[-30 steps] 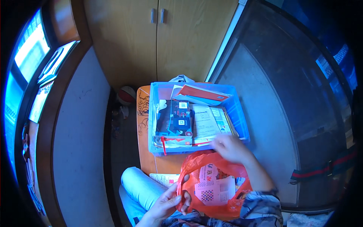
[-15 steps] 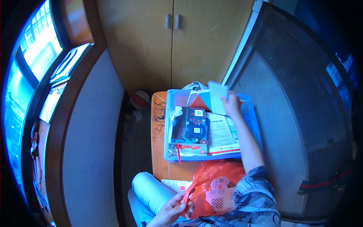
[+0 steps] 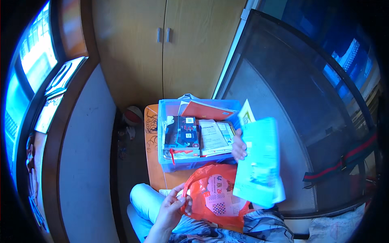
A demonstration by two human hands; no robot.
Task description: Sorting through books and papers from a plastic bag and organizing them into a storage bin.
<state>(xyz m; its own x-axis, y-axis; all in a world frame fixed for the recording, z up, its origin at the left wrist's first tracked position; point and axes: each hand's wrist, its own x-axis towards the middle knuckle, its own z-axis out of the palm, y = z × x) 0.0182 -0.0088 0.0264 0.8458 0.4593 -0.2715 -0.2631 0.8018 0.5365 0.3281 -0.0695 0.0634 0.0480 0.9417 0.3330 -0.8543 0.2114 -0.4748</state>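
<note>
My left hand point(image 3: 172, 208) is closed on the rim of a red plastic bag point(image 3: 198, 194) in my lap, keeping its mouth spread. Inside the bag shows a book with a pink-and-white cover point(image 3: 221, 196). To the right, my right hand point(image 3: 239, 146) grips a pale blue-green booklet point(image 3: 257, 162), slightly blurred, over the bag's right side. A white sheet with a yellow-green patch point(image 3: 246, 113) sticks up behind it; whether I hold that too is unclear. Beyond the bag stands a clear blue plastic bin point(image 3: 182, 165) holding dark-covered books point(image 3: 178, 131), papers point(image 3: 212, 137) and an orange-red notebook point(image 3: 206, 109).
The bin rests on a small orange wooden table point(image 3: 156, 164) with dark marks on its left side. Behind are wooden cabinet doors point(image 3: 194, 52); a framed screen panel point(image 3: 279, 89) leans at the right. A ball point(image 3: 133, 116) lies on the floor at left.
My right hand has come back from the bin's far side toward me, bringing the booklet over the bag. The bag's mouth is spread wider. My view has swung to the right.
</note>
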